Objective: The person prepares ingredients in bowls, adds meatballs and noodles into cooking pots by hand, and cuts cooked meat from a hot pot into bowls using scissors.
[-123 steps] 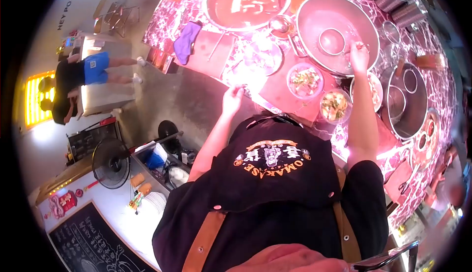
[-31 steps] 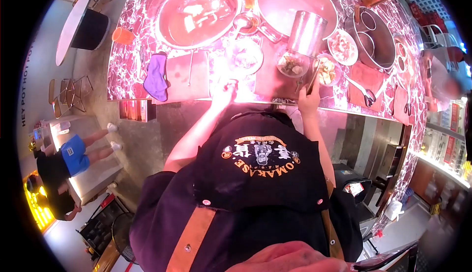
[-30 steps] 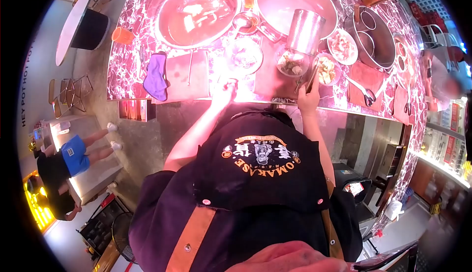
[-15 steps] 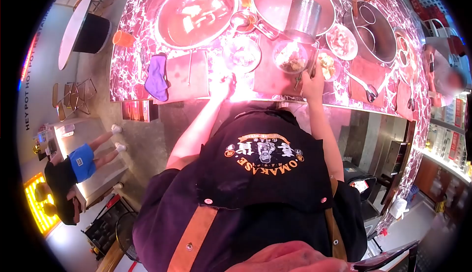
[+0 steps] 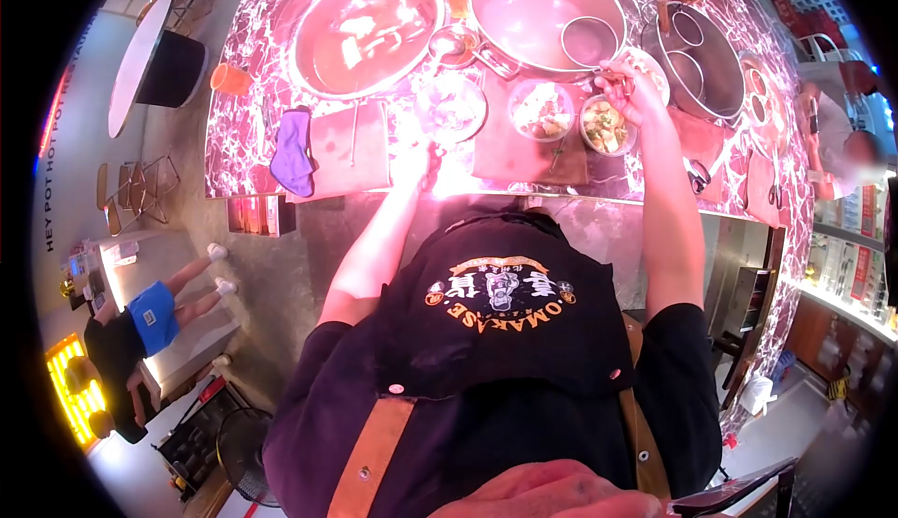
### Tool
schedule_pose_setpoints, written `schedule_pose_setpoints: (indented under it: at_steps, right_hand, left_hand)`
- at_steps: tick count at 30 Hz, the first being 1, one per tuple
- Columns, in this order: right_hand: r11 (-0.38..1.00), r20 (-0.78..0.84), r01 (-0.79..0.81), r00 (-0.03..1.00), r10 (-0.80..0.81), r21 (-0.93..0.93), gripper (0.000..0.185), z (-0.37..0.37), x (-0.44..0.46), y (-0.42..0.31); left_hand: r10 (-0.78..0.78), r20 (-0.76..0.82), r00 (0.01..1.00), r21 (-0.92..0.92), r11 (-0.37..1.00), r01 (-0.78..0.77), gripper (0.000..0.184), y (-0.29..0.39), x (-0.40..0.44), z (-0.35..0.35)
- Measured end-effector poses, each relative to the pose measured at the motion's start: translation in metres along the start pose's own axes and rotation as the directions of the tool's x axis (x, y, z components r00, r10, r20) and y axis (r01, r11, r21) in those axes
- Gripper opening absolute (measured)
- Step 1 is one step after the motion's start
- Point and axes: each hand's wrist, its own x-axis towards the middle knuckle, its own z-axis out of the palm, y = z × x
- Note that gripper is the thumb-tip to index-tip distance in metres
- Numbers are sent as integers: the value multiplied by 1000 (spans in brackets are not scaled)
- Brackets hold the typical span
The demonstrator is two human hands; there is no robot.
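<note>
Fingers of the left hand [image 5: 424, 168] look curled over the near edge of the table [image 5: 234, 139]; glare prevents our telling whether they grip anything. Rightward, we find a metal strainer [image 5: 591, 43] within the large pot [image 5: 481, 20]. We judge it stiff, light unfilled, slippery when wet. Right hand [image 5: 636, 97]: fingers appear wrapped round its handle, the proper hold.

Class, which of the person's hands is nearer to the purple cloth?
Left. The left hand is right of the purple cloth, across a mat; the right hand is farther right, beside a large pot.
</note>
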Motion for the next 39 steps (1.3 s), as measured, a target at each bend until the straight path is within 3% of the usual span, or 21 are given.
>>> schedule_pose_setpoints:
  at_steps: [1, 3, 4, 7, 11, 13, 14, 16, 17, 18, 19, 20, 22, 24, 26, 29, 30, 32, 35, 37, 39]
  right_hand:
    - [998, -2, -7, 1000, 7, -64, 15, -5, 6, -5]
    - [978, -4, -5, 1000, 5, -208, 17, -6, 6, -14]
    - [965, -58, -14, 998, -1, -264, 17, -2, 5, -20]
    - [991, 63, 77, 994, -84, 106, 23, -45, 40, -17]
    - [947, -90, 233, 972, -218, 221, 29, -15, 25, 7]
    - [902, -202, 374, 921, -334, 214, 34, -18, 19, 23]
    - [886, -247, 463, 863, -441, 35, 31, -23, 16, 34]
    - [734, -213, 388, 788, -578, -558, 22, -31, -13, 68]
    - [723, -167, 316, 844, -510, -614, 18, -18, -35, 90]
    - [587, -201, 95, 885, -419, -804, 21, -11, -37, 120]
    - [307, -118, 34, 879, -462, -951, 26, 7, -53, 146]
    - [347, -228, -116, 926, -300, -931, 31, 13, -52, 171]
    - [267, -334, -261, 899, -283, -928, 28, 25, -46, 198]
    - [279, -366, -285, 879, -306, -917, 28, 21, -36, 211]
    - [286, -404, -324, 865, -297, -902, 29, 26, -36, 208]
    - [276, -412, -338, 868, -279, -900, 32, 20, -47, 198]
    - [298, -340, -244, 880, -332, -923, 30, 6, -53, 200]
    - [503, -270, -106, 926, -265, -858, 26, -13, -83, 197]
    - [505, -232, -66, 934, -272, -860, 21, -42, -141, 204]
    - [485, -228, -59, 927, -297, -873, 20, -48, -165, 204]
    - [402, -108, 102, 878, -466, -910, 17, -43, -184, 190]
  left_hand:
    - [-26, 4, 1000, -61, 998, 26, 5, 0, -1, -1]
    - [42, -157, 987, -150, 986, -66, 5, -4, 1, 8]
    - [65, -136, 989, -125, 989, -83, 5, -3, -1, 6]
    - [179, -65, 982, -120, 975, -186, 5, -7, -7, -4]
    - [224, -145, 964, -109, 965, -240, 5, 10, -36, 11]
    - [221, -122, 968, -202, 949, -242, 7, 5, -32, 10]
    - [235, -110, 966, -71, 967, -243, 8, 9, -36, 11]
    - [244, -132, 961, -96, 961, -258, 4, 9, -41, 18]
    - [243, -133, 961, -97, 962, -257, 4, 8, -43, 19]
    - [238, -130, 962, -99, 963, -252, 4, 4, -43, 20]
    - [270, -144, 952, -133, 948, -289, 5, -2, -40, 21]
    - [301, -159, 940, -165, 931, -326, 5, -10, -37, 20]
    - [359, -114, 927, -157, 914, -373, 6, -28, -24, 12]
    - [418, -73, 906, -144, 894, -424, 6, -40, -19, 5]
    - [424, -64, 903, 41, 906, -422, 7, -45, -18, 0]
    - [439, -45, 897, -17, 898, -440, 7, -50, -18, -3]
    - [441, -48, 896, -20, 897, -442, 7, -50, -22, -2]
    - [435, -97, 895, 84, 900, -428, 7, -39, -37, 4]
    - [411, -14, 912, 64, 910, -409, 25, -47, -31, -5]
    - [372, -59, 926, -12, 928, -373, 15, -40, -40, 5]
    - [324, -102, 941, -81, 940, -332, 10, -42, -46, 11]
